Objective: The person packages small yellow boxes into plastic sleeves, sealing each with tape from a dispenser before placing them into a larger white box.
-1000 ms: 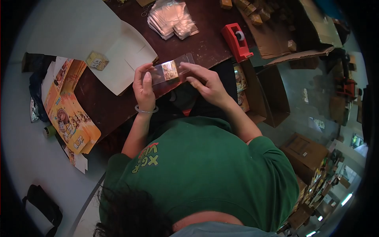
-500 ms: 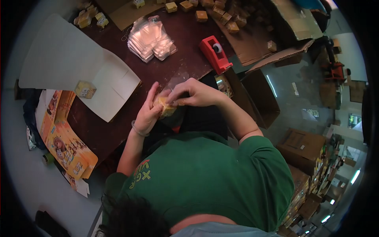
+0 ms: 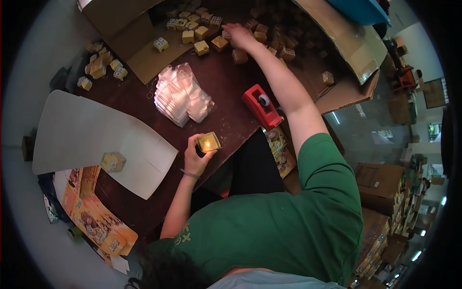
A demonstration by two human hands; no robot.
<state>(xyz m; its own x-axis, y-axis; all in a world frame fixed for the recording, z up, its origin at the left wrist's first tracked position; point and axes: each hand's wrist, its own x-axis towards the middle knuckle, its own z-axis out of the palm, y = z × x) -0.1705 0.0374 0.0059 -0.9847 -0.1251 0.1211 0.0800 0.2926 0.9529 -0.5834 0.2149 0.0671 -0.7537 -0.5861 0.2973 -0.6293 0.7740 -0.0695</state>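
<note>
My left hand (image 3: pixel 195 159) grips a small yellow box (image 3: pixel 209 143) near the table's front edge. The box's upper face catches a bright glint, and my fingers cover its sides. My right arm is stretched far across the table. At its end, my right hand (image 3: pixel 240 37) has its fingers extended over the small yellow cubes (image 3: pixel 220 43) at the back; whether the fingertips touch one cannot be made out. Between the hands lies a stack of flat clear plastic sleeves (image 3: pixel 180 94).
A red tape dispenser (image 3: pixel 262 107) stands right of the sleeves. A large cardboard box (image 3: pixel 346 38) opens at the back right, with many cubes by it. On the left, a white sheet (image 3: pixel 96 137) bears a clear-boxed cube (image 3: pixel 113 162), above orange printed cardboard (image 3: pixel 98 226).
My right hand has left the small yellow box and reached out to the cubes at the back. My left hand keeps the box, now turned upward. The view has tilted toward the table's far side.
</note>
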